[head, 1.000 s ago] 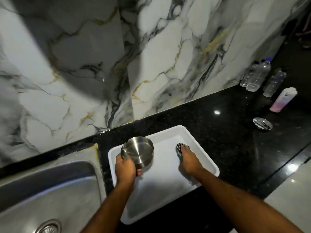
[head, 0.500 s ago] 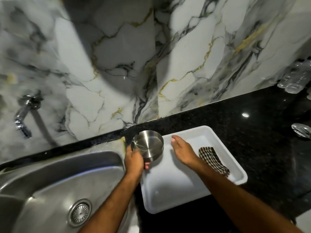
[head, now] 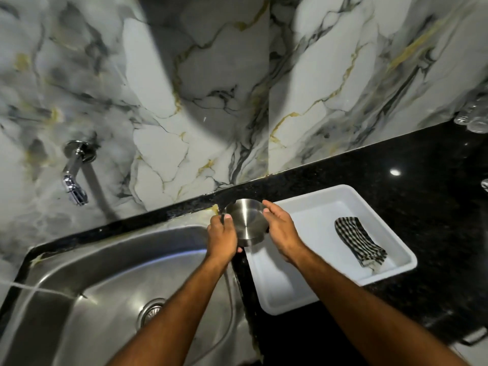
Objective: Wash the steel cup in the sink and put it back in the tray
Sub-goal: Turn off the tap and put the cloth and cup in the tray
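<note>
Right hand (head: 281, 228) now on steel cup (head: 247, 224), seemingly gripping.

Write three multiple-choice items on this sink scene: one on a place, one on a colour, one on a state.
1. Where does the checked cloth lie?
A. in the sink
B. in the white tray
C. on the counter

2. What colour is the counter?
A. black
B. white
C. brown

3. How is the steel cup held?
A. by the left hand alone
B. by nobody
C. between left hand and right hand

Key: 1 B, the cloth rests on the tray floor. 2 A, dark speckled stone. 3 C, a hand grips each side.
</note>
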The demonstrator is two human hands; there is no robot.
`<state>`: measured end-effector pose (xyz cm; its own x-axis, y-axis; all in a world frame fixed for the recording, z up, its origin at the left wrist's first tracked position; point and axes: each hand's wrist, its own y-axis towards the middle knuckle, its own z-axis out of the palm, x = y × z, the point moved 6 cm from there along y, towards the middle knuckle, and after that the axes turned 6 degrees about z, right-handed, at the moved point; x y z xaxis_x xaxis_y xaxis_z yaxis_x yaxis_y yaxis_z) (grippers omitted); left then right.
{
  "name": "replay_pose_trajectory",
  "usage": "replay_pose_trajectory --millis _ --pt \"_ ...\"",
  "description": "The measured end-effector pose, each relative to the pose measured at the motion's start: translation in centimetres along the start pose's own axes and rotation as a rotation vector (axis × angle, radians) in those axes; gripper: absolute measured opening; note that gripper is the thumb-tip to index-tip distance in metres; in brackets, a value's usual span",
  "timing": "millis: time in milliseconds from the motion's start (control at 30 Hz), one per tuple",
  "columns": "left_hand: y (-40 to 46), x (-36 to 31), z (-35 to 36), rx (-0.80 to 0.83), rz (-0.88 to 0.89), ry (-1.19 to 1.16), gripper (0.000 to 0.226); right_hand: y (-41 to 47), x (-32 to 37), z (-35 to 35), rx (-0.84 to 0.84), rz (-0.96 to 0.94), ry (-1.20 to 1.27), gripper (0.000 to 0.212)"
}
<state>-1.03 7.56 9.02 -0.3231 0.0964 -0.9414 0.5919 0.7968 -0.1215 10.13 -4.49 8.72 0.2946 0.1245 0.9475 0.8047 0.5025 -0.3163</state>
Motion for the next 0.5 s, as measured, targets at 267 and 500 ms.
replay_pose_trajectory --millis 267,500 --pt "0.5 3.9 9.0 0.244 -0.203 -0.055 0.02 2.0 -3.6 -7.0 -0.083 0.102 -0.137 0.045" --pt "-1.2 3.9 12.3 0.368 -0.197 0.236 0.031 2.4 -6.7 -9.1 -0.078 0.145 -0.369 0.051"
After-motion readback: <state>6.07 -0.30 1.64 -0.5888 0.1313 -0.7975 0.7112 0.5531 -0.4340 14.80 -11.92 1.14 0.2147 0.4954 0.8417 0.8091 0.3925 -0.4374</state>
